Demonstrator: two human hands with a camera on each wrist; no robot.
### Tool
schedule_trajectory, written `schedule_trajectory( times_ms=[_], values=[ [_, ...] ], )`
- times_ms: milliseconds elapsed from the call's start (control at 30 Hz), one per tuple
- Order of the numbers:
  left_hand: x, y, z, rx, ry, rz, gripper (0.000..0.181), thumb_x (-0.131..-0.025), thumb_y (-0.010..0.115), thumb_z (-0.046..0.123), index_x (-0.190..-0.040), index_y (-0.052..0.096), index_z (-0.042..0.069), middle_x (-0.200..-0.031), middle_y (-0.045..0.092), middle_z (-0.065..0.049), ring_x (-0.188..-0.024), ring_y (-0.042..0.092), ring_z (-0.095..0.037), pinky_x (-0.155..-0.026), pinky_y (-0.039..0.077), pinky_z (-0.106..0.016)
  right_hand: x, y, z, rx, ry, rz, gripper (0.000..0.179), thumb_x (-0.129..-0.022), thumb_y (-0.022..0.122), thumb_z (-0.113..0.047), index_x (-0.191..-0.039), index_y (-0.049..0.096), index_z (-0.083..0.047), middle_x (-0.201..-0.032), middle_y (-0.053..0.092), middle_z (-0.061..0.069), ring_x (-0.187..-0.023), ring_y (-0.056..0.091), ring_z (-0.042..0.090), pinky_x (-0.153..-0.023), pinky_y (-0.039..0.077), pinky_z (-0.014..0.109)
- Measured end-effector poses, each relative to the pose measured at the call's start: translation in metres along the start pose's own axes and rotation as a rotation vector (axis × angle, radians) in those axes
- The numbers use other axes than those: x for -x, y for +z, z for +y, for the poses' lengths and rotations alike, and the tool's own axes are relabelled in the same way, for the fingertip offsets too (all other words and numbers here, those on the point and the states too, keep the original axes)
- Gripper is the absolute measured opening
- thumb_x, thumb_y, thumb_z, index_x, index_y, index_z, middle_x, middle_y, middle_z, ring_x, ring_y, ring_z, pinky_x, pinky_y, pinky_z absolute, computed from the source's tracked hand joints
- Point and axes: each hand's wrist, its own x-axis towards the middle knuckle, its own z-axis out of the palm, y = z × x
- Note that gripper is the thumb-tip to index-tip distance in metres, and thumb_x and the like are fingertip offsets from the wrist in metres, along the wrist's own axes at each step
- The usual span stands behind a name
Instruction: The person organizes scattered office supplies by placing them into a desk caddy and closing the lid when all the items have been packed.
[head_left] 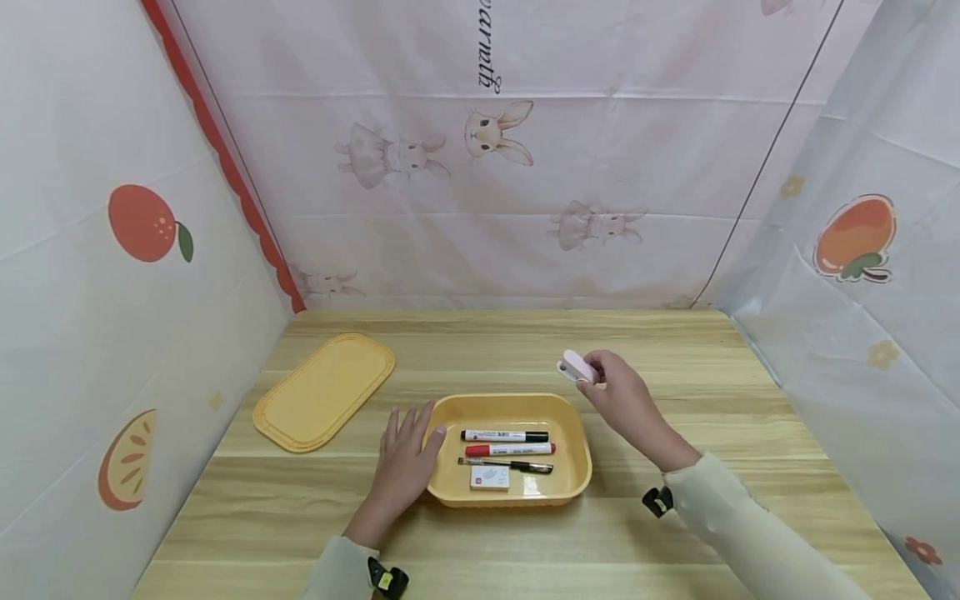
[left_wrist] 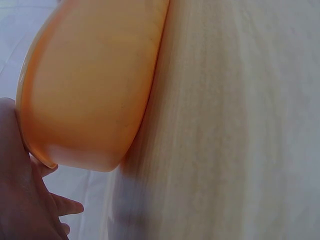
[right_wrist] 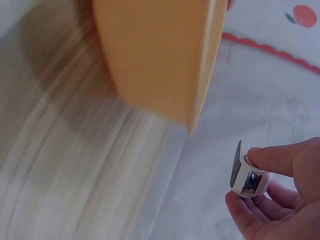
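A small pale pink stapler [head_left: 577, 367] is pinched between the thumb and fingers of my right hand [head_left: 626, 404], beyond the far right corner of a yellow box [head_left: 582, 433]. The right wrist view shows the metal end of the stapler [right_wrist: 252, 182] in the grip. My left hand [head_left: 402, 458] has its fingers spread and rests against the box's left rim. Inside the box lie a black-capped marker [head_left: 498, 436], a red-capped marker [head_left: 510, 449], a black pen [head_left: 510, 465] and a small white carton [head_left: 490, 477].
A yellow lid [head_left: 326, 392] lies flat on the wooden table [head_left: 480, 358], to the left of the box and farther back. Printed cloth walls [head_left: 450, 242] enclose the table at the back and both sides.
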Motion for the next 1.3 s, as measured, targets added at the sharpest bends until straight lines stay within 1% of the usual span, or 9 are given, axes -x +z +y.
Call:
schedule_trajectory(
  times_ms=[200, 300, 467, 600, 700, 867, 967, 1067, 1300],
  values=[
    [0.0, -0.001, 0.001, 0.004, -0.001, -0.004, 0.059, -0.107, 0.038, 0.05, -0.161, 0.028, 0.028, -0.167, 0.022, -0.017, -0.157, -0.006, -0.037, -0.122, 0.001, -0.064, 0.011, 0.005, -0.02, -0.032, -0.004, -0.064, 0.031, -0.092, 0.073, -0.012, -0.119, 0.06, -0.004, -0.11, 0.066, 0.009, -0.098, 0.063, 0.023, -0.081, 0.056, 0.042],
    [0.0, -0.002, 0.001, 0.004, -0.003, -0.007, 0.06, -0.107, 0.037, 0.051, -0.161, 0.027, 0.028, -0.167, 0.021, -0.017, -0.157, -0.006, -0.036, -0.122, 0.0, -0.064, 0.017, 0.01, -0.027, -0.051, -0.024, -0.1, 0.032, -0.091, 0.075, -0.011, -0.119, 0.061, -0.005, -0.11, 0.067, 0.008, -0.098, 0.062, 0.022, -0.081, 0.057, 0.04],
    [0.0, -0.001, 0.001, 0.008, -0.01, -0.009, 0.06, -0.107, 0.036, 0.052, -0.161, 0.027, 0.029, -0.167, 0.02, -0.016, -0.157, -0.006, -0.036, -0.122, 0.0, -0.063, 0.027, 0.02, -0.033, -0.078, -0.082, -0.155, 0.031, -0.089, 0.076, -0.008, -0.115, 0.062, -0.005, -0.107, 0.068, 0.006, -0.096, 0.063, 0.02, -0.081, 0.058, 0.039],
    [-0.001, -0.001, 0.001, 0.004, -0.014, -0.011, 0.06, -0.106, 0.035, 0.054, -0.161, 0.027, 0.029, -0.167, 0.021, -0.016, -0.157, -0.007, -0.036, -0.123, 0.0, -0.063, 0.035, 0.027, -0.035, -0.109, -0.089, -0.214, 0.027, -0.088, 0.077, -0.006, -0.112, 0.063, -0.007, -0.104, 0.067, 0.002, -0.093, 0.062, 0.015, -0.078, 0.057, 0.033],
    [-0.001, -0.002, 0.001, 0.008, -0.017, -0.013, 0.06, -0.106, 0.035, 0.054, -0.161, 0.027, 0.029, -0.167, 0.021, -0.016, -0.157, -0.007, -0.035, -0.122, 0.0, -0.064, 0.04, 0.031, -0.035, -0.13, -0.114, -0.274, 0.025, -0.088, 0.077, -0.005, -0.108, 0.063, -0.009, -0.101, 0.066, 0.0, -0.092, 0.061, 0.013, -0.078, 0.056, 0.034],
    [0.0, -0.002, 0.001, 0.015, -0.019, -0.015, 0.06, -0.106, 0.035, 0.053, -0.161, 0.027, 0.03, -0.167, 0.021, -0.016, -0.157, -0.008, -0.035, -0.122, 0.0, -0.064, 0.047, 0.037, -0.033, -0.12, -0.176, -0.376, 0.024, -0.088, 0.076, -0.004, -0.104, 0.06, -0.012, -0.097, 0.063, -0.003, -0.09, 0.059, 0.012, -0.079, 0.056, 0.042],
    [0.0, -0.002, 0.001, 0.016, -0.017, -0.013, 0.06, -0.106, 0.036, 0.053, -0.161, 0.027, 0.03, -0.167, 0.021, -0.016, -0.157, -0.007, -0.036, -0.122, 0.0, -0.064, 0.049, 0.041, -0.033, -0.099, -0.18, -0.442, 0.025, -0.088, 0.075, -0.005, -0.104, 0.059, -0.013, -0.098, 0.061, -0.005, -0.089, 0.056, 0.012, -0.077, 0.055, 0.035],
    [0.0, -0.002, 0.0, 0.02, -0.019, -0.013, 0.06, -0.107, 0.036, 0.053, -0.161, 0.027, 0.03, -0.167, 0.021, -0.016, -0.157, -0.008, -0.035, -0.122, 0.0, -0.064, 0.05, 0.044, -0.033, -0.071, -0.179, -0.499, 0.025, -0.087, 0.075, -0.006, -0.103, 0.058, -0.014, -0.096, 0.058, -0.005, -0.087, 0.054, 0.012, -0.073, 0.05, 0.027],
    [0.0, -0.001, 0.0, 0.023, -0.028, -0.008, 0.059, -0.106, 0.037, 0.052, -0.161, 0.028, 0.03, -0.167, 0.021, -0.016, -0.157, -0.007, -0.035, -0.122, 0.001, -0.065, 0.05, 0.051, -0.031, -0.002, -0.217, -0.554, 0.023, -0.086, 0.077, -0.01, -0.098, 0.058, -0.016, -0.088, 0.056, -0.007, -0.079, 0.052, 0.009, -0.066, 0.044, 0.023]
  ],
)
